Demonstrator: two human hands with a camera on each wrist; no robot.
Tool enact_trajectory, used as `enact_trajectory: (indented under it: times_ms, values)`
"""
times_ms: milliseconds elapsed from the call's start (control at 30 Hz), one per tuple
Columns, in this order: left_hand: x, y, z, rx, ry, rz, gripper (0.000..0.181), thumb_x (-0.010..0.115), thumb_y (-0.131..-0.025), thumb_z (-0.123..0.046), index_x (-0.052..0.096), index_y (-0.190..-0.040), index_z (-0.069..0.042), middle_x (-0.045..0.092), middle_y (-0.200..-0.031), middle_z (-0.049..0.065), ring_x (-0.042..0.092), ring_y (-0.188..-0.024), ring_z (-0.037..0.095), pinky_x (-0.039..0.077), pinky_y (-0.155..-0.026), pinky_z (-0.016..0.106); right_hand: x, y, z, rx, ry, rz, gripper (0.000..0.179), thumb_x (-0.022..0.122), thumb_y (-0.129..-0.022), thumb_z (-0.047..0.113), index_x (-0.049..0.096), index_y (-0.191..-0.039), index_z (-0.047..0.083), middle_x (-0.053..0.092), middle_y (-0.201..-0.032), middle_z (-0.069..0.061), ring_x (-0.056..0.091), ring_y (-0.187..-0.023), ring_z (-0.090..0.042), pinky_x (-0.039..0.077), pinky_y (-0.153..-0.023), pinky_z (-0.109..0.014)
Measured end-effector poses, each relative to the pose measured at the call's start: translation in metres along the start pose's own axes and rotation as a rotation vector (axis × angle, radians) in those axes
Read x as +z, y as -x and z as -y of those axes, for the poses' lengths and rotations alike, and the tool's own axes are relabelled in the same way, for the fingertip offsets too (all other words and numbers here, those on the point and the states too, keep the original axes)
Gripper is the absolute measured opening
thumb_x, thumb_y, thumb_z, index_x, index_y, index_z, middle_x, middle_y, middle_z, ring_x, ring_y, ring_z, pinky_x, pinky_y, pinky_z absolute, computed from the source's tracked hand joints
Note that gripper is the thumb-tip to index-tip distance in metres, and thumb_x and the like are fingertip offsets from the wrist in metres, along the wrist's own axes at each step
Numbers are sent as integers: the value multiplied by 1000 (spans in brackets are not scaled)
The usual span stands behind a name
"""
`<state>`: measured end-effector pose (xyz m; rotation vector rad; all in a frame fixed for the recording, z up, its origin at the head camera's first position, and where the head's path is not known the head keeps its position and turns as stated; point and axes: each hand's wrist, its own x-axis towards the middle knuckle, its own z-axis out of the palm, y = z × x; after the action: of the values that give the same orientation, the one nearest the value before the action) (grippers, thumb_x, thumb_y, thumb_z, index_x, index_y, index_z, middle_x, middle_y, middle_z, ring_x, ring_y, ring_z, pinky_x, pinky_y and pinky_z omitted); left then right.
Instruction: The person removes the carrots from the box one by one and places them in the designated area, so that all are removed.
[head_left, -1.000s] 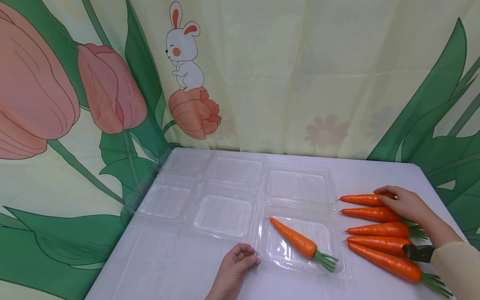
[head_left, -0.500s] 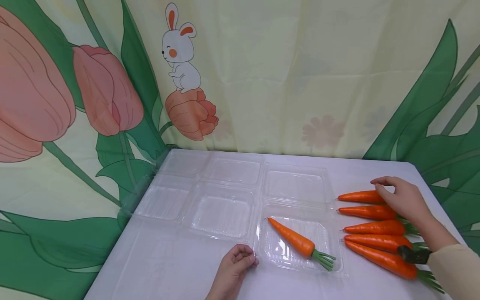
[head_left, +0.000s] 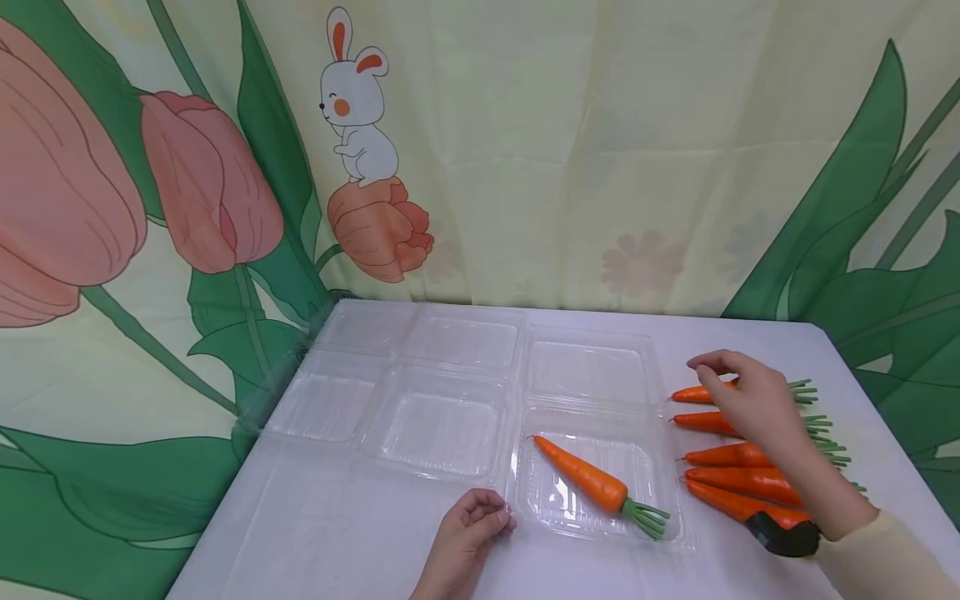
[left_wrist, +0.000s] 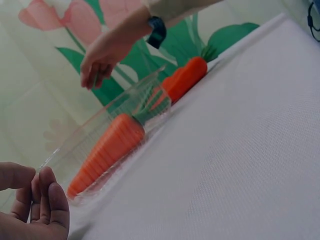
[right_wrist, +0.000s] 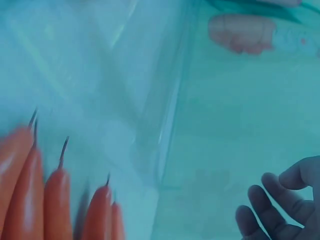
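My left hand (head_left: 474,529) pinches the front left corner of a clear plastic container (head_left: 525,508); its curled fingers also show in the left wrist view. In that container lies one carrot (head_left: 581,473), slanted, its green stem end toward the front right. My right hand (head_left: 757,408) hovers over the row of carrots (head_left: 731,454) on the right, holding nothing. Its fingers are loosely bent and apart from one another in the right wrist view. Carrot tips point left, and the forearm hides parts of several carrots.
More clear plastic containers (head_left: 442,433) lie opened to the left on the white table (head_left: 300,517). Their lids (head_left: 465,342) lie flat toward the back. Behind the table hangs a curtain (head_left: 525,167) with printed tulips and a rabbit.
My right hand has lifted off the farthest carrot and moved left across the row, holding nothing. The left hand stays at the container's corner. The head view has shifted slightly.
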<state>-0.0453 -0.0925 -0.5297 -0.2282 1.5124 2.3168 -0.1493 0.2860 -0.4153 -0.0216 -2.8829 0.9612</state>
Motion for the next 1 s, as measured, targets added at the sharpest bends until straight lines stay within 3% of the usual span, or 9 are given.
enact_trajectory:
  times_ms: [67,233,467,700,1000]
  values:
    - [0,0,0,2,1,2,18,62,-96,4,57,-112,-1,63,-96,-2,66,-92,15,56,-89,26,4,5,13,-28,-10,13,33,55,-106,26,67,-127,4,69,-120,-21,60,-106,-36,54,-74,-26]
    - [-1,0,0,4,-1,3,16,61,-97,3,57,-112,-1,62,-95,-3,66,-92,15,56,-89,26,11,13,43,-65,-13,68,30,56,-106,27,69,-124,7,72,-116,-15,65,-102,-32,60,-81,-42]
    - [-3,0,1,9,8,8,17,62,-96,4,57,-112,-2,62,-96,-3,66,-92,15,56,-89,26,25,23,71,-109,3,146,22,65,-101,24,72,-119,13,74,-110,-4,66,-100,-25,59,-82,-44]
    - [-2,-1,1,2,3,10,18,62,-96,4,56,-111,-2,61,-96,-3,66,-92,15,56,-89,26,44,35,79,-113,22,337,26,71,-97,28,72,-118,15,74,-110,2,68,-98,-19,62,-77,-40]
    - [-1,-1,2,-3,-8,9,15,63,-97,2,57,-111,-2,62,-95,-3,66,-92,15,56,-89,26,69,48,83,-76,39,389,32,78,-90,28,72,-118,14,73,-114,0,67,-97,-18,62,-83,-44]
